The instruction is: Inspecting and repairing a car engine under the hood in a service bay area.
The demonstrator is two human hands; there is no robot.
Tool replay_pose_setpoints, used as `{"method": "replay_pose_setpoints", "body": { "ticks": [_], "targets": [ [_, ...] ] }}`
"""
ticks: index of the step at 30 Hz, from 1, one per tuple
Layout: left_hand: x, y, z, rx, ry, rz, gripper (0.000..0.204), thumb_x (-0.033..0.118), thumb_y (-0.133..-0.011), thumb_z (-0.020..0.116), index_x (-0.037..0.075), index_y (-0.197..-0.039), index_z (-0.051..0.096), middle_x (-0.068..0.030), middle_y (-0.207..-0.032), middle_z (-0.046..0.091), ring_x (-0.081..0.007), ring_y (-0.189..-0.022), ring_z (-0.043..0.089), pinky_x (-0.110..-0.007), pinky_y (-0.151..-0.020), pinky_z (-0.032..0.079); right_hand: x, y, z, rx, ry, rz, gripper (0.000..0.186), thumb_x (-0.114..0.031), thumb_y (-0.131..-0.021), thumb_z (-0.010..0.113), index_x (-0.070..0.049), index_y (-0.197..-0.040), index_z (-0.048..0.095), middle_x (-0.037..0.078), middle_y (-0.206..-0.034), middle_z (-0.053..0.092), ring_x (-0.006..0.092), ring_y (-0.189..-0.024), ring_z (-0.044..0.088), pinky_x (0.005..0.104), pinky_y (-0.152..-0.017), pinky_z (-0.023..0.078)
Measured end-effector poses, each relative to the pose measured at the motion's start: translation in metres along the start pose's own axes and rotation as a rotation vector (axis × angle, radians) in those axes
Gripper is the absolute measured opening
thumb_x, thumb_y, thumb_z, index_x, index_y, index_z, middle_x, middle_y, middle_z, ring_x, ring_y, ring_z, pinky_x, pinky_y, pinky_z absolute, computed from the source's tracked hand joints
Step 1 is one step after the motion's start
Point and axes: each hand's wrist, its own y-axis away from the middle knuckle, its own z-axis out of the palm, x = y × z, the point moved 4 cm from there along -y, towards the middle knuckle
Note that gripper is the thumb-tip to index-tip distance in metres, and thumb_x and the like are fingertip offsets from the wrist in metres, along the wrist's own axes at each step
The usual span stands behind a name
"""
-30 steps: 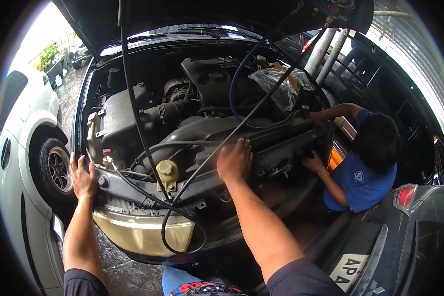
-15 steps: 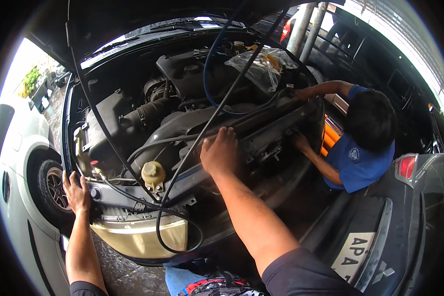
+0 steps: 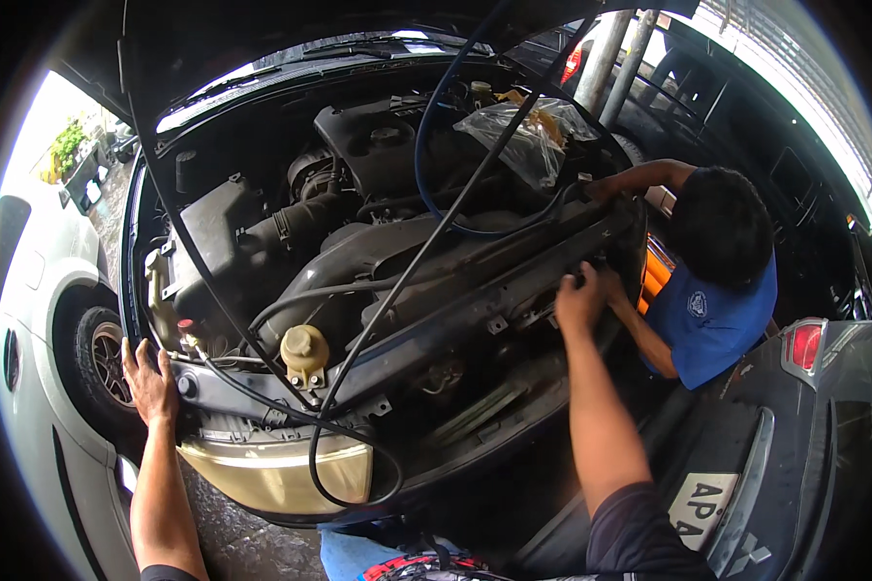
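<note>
My left hand (image 3: 150,381) lies with fingers spread on the front corner of an open engine bay, beside the yellowed headlight (image 3: 276,470). Over the right part of the dark front crossbar (image 3: 436,334), my right hand (image 3: 578,302) is raised, thumb and fingers bent but apart, with nothing visible in it. A co-worker's lower hand (image 3: 610,289) is right beside it, and I cannot tell whether they touch. The co-worker's other hand (image 3: 599,190) reaches to the bay's far right corner. A yellowish fluid reservoir (image 3: 304,351) stands behind the crossbar.
A thin black hose (image 3: 397,470) loops over the headlight. The hood prop rod (image 3: 455,208) slants across the bay near a blue hose (image 3: 420,145). A clear plastic bag (image 3: 523,140) lies on the engine. Cars stand close by: a white one (image 3: 44,387) left, a dark one (image 3: 794,426) right.
My right hand has moved right along the crossbar, from its middle to beside the co-worker's lower hand. My left hand has stayed at the corner.
</note>
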Motion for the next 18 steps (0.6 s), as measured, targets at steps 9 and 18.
{"method": "replay_pose_setpoints", "body": {
  "ticks": [9,18],
  "targets": [
    [0.004,0.001,0.011,-0.015,0.002,0.007,0.046,0.038,-0.099,0.051,0.012,-0.136,0.051,-0.0078,-0.158,0.027,-0.0331,-0.141,0.034,-0.045,-0.11,0.038,0.157,-0.102,0.029,-0.124,0.165,0.063,0.037,-0.02,-0.089,0.061,0.001,-0.12,0.063,0.021,-0.115,0.066,0.0352,-0.115,0.06,0.0429,-0.099,0.046],
    [-0.015,0.001,0.008,-0.043,-0.073,-0.015,0.049,0.042,-0.1,0.046,0.012,-0.139,0.049,-0.007,-0.159,0.026,-0.0316,-0.144,0.031,-0.045,-0.112,0.036,0.124,-0.135,0.07,-0.131,0.283,0.326,0.038,-0.03,-0.093,0.056,0.004,-0.102,0.07,0.023,-0.108,0.069,0.0391,-0.104,0.066,0.044,-0.092,0.05]
  ]
}}
